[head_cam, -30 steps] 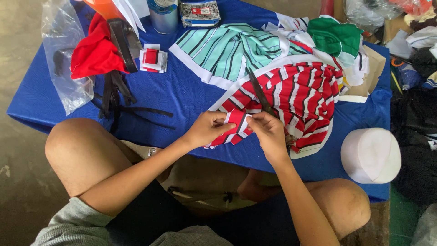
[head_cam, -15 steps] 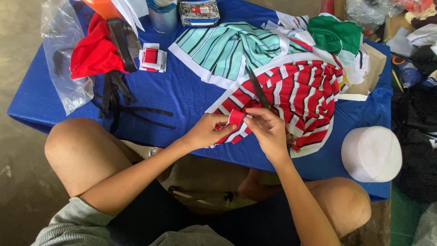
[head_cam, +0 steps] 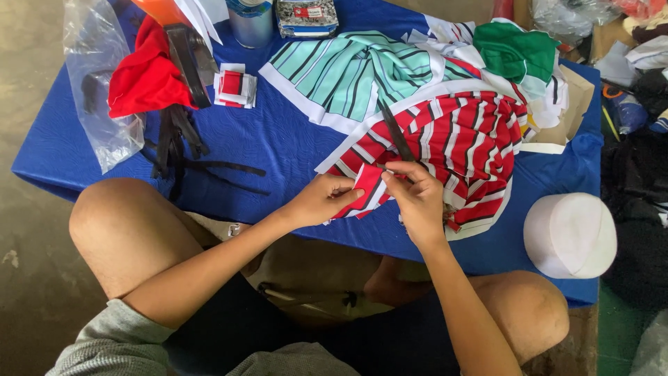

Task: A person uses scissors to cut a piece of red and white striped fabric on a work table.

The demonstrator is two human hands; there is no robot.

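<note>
Risk noted: the small red rectangular fabric patch with white edging (head_cam: 369, 182) was pinched only at its edges, and a slip of either grip was judged likely to let it shift or drop off the red-and-white striped fabric piece (head_cam: 459, 150), losing its alignment. A dark slender blade-like tool, apparently scissors (head_cam: 396, 136), lay on the striped fabric just above the patch, pointing away from the body; a finger brushing it was judged a possible cause of a nick or of the tool being knocked aside. The striped fabric hung partly over the near edge of the blue cloth-covered table (head_cam: 278, 150), so a tug was judged able to drag it off.

Position: the patch was held at the lower left edge of the striped fabric. The left hand (head_cam: 323, 200) was pinching its left side, fingers curled, just left of the striped fabric. The right hand (head_cam: 417, 198) was pinching its right side, thumb and fingers closed on the cloth, resting over the striped fabric's lower edge. The hands were nearly touching, the patch between them.
</note>
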